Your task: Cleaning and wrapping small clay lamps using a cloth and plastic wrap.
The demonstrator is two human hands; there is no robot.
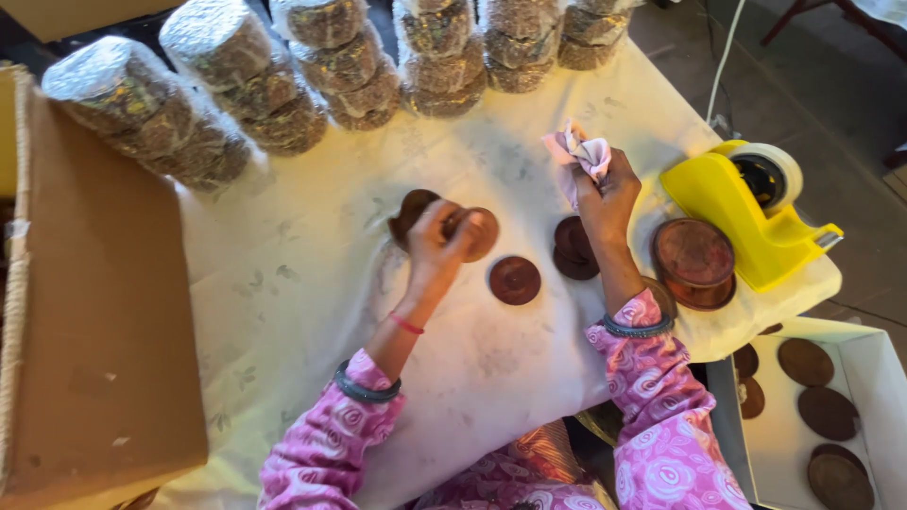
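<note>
The left hand (436, 241) grips a small brown disc (476, 232) above the bench (312, 283), another disc (412, 210) just behind it; the right hand (609, 194) is closed on a pink cloth (578, 156); more discs (515, 280) lie between the hands; a stack (693, 263) sits beside a yellow tape dispenser (756, 212); wrapped rolls (227, 85) line the far edge; a cardboard box (94, 312) lies left.

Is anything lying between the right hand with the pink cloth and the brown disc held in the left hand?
Nothing visible. The right hand grips the pink cloth above the table; the left hand holds a brown disc. Between them shows only bare white tablecloth; the loose discs lie lower.
</note>
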